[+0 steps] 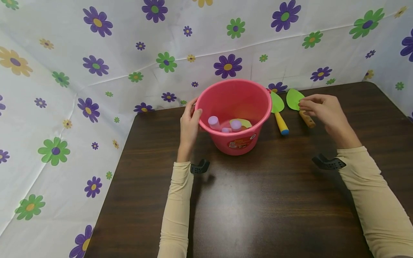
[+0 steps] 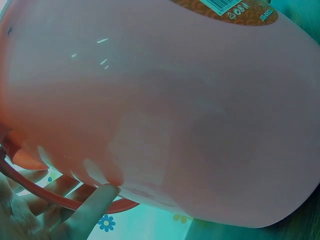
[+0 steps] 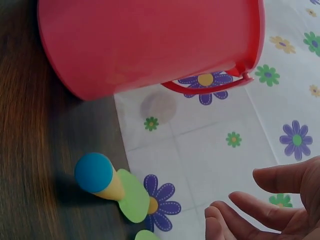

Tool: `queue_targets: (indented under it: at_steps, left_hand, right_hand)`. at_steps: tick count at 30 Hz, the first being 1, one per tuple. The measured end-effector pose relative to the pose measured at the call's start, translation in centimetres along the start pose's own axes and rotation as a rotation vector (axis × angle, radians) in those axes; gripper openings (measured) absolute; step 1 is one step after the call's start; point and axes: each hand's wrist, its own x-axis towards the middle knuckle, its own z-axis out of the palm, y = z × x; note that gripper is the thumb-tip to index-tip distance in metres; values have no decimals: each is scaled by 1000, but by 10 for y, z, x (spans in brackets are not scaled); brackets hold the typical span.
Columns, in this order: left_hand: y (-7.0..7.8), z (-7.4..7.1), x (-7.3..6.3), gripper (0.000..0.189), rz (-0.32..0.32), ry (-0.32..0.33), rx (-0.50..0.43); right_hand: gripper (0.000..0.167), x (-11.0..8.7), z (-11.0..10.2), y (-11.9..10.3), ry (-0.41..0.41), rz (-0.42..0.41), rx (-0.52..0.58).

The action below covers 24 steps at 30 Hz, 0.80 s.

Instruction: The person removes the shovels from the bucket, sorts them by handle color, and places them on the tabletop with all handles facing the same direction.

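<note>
A pink bucket (image 1: 238,143) stands upright near the far table edge. My left hand (image 1: 189,129) rests against its left outer side, thumb near the rim; in the left wrist view the bucket's handle (image 2: 37,190) crosses in front of the fingers. Inside lie pale purple round-ended pieces (image 1: 214,122) and a yellow-green piece (image 1: 243,123), partly hidden by the front wall. My right hand (image 1: 326,111) hovers with bent fingers, thumb and fingertips apart and nothing between them. It overlaps a green trowel with a brown handle (image 1: 307,119). Left of that lies a green trowel with a yellow, blue-tipped handle (image 1: 281,123).
The dark wooden table (image 1: 258,204) meets a white flower-patterned sheet (image 1: 122,43) at its back and left. Each wrist wears a black camera mount, one by the left sleeve (image 1: 175,200) and one by the right sleeve (image 1: 371,190).
</note>
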Motion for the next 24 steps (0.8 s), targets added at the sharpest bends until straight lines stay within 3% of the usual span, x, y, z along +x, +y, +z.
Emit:
queue_targets:
  at_steps: [9,17,24]
  left_hand:
    - [0,1,0,48,6,0,3]
    - [0,1,0,48,9,5,14]
    - [0,0,0,47,0,4,9]
  right_hand:
    - [54,-5,4,-8,-3,-12,8]
    - [56,-13,12,-20,-15,-31,-59]
    - [54,-20,16,-27,-46,-78,-35]
